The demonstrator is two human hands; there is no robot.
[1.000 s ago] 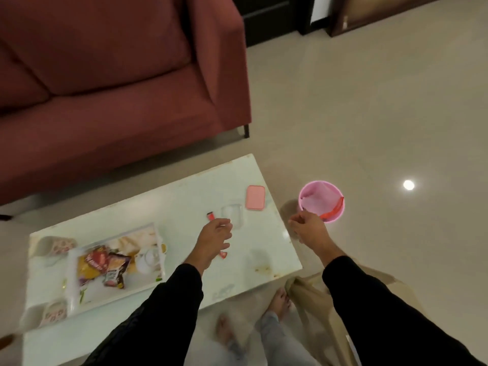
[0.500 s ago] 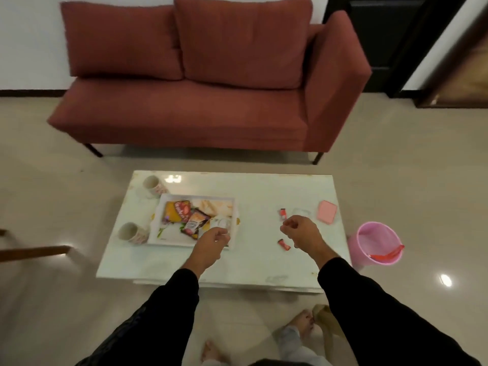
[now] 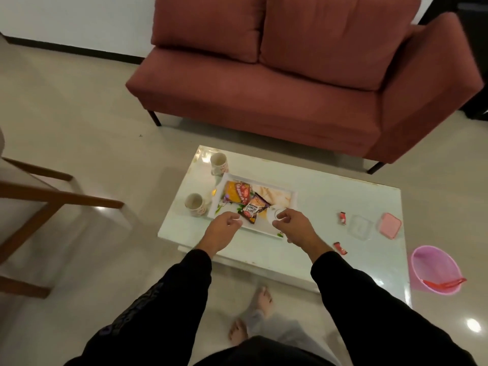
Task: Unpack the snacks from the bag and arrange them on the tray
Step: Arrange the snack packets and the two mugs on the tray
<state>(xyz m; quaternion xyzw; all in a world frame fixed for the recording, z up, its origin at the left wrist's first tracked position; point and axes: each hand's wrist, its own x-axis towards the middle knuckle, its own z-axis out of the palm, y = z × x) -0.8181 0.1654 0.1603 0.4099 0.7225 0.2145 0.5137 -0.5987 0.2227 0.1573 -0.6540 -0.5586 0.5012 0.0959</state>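
A white tray (image 3: 289, 192) lies on the white coffee table (image 3: 317, 196). In it are a yellow and red snack packet (image 3: 235, 194), a brown peanut packet (image 3: 252, 209) and a white cup (image 3: 272, 213). My left hand (image 3: 220, 231) hovers over the tray's front edge, fingers curled with nothing visible in them. My right hand (image 3: 297, 229) is at the tray's front right, thumb and forefinger at the white cup's rim; whether it grips the cup is unclear. Two small red candies (image 3: 342, 217) (image 3: 340, 248) lie on the table to the right. No bag is in view.
Two patterned mugs (image 3: 219, 163) (image 3: 195, 205) stand left of the tray. A clear box (image 3: 360, 228) and pink lid (image 3: 389, 225) lie at the table's right. On the floor to the right sits a pink bucket (image 3: 435, 270). A red sofa (image 3: 290, 88) is behind, a wooden chair (image 3: 39, 196) left.
The view swung left from the table's right end to the tray. Both hands moved left: the right from beside the red candies to the white cup, the left along the tray's front edge.
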